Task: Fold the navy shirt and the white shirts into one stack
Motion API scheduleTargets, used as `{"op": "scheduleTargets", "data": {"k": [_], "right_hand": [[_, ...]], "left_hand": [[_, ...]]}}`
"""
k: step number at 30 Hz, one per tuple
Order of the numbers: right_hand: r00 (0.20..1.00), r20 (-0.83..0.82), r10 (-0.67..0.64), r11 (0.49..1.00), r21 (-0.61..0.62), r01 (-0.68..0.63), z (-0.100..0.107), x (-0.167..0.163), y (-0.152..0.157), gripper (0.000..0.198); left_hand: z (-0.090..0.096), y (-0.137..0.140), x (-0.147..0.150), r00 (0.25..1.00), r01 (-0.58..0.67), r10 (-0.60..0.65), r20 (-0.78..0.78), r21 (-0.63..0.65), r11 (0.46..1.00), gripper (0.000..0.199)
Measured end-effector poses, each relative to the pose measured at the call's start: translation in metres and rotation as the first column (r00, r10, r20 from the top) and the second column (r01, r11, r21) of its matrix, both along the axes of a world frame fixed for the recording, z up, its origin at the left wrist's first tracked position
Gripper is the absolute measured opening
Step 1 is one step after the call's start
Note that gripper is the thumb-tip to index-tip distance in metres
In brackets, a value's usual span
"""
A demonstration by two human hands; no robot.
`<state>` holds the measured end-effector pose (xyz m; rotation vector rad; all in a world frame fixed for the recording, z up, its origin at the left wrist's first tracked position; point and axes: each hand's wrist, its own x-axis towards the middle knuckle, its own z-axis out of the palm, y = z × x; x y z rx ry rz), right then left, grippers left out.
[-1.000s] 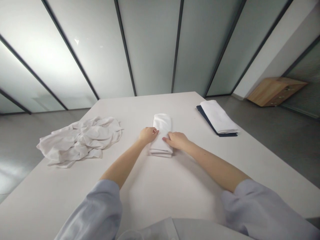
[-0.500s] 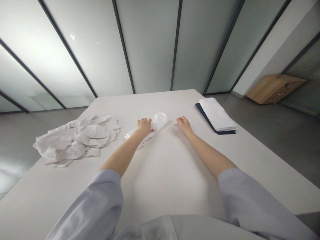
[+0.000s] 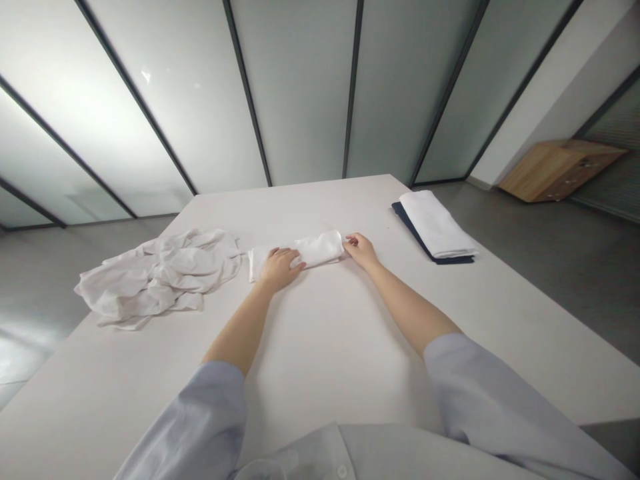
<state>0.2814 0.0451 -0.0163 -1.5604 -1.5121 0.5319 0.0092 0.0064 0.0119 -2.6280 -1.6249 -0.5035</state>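
A white cloth [image 3: 320, 248], folded into a narrow strip, lies across the middle of the white table [image 3: 340, 333]. My left hand [image 3: 281, 268] rests flat over its left part, fingers stretched out. At the strip's right end, my right hand [image 3: 361, 251] pinches the edge between thumb and fingers. The fingertips partly hide the corner there. Left of the strip spreads a crumpled heap of white cloth [image 3: 160, 277], close to the strip's left end.
To the right lies a neatly folded white cloth [image 3: 435, 223] on top of a folded dark navy cloth [image 3: 425, 243]. Beyond the table's far edge runs a frosted glass partition [image 3: 300, 93]. A wooden cabinet [image 3: 550, 170] stands on the floor at the far right.
The cloth between my hands has gone from bunched and slanting to a flat, straight strip. My left hand has moved slightly left and flattened; my right hand has come slightly left to the strip's end.
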Motion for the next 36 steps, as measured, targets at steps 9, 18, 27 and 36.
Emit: {"op": "scheduleTargets", "data": {"k": [9, 18, 27, 36], "right_hand": [[0.985, 0.071, 0.155, 0.987, 0.041, -0.159, 0.005, -0.004, -0.011, 0.022], [0.961, 0.27, 0.061, 0.997, 0.036, -0.074, 0.004, -0.004, -0.009, 0.011], [0.909, 0.409, 0.081, 0.996, -0.009, -0.085, 0.005, -0.005, -0.01, 0.011], [0.937, 0.33, 0.116, 0.993, -0.032, -0.111, 0.002, -0.005, -0.006, 0.015]], "left_hand": [[-0.001, -0.003, 0.002, 0.983, -0.159, 0.151, 0.105, 0.07, 0.985, 0.033], [0.0, -0.005, 0.008, 0.951, -0.306, 0.303, 0.062, 0.045, 0.951, 0.034], [-0.001, -0.006, 0.007, 0.957, -0.283, 0.278, 0.084, 0.049, 0.958, 0.033], [0.0, -0.006, 0.006, 0.957, -0.28, 0.275, 0.097, 0.046, 0.959, 0.032]]}}
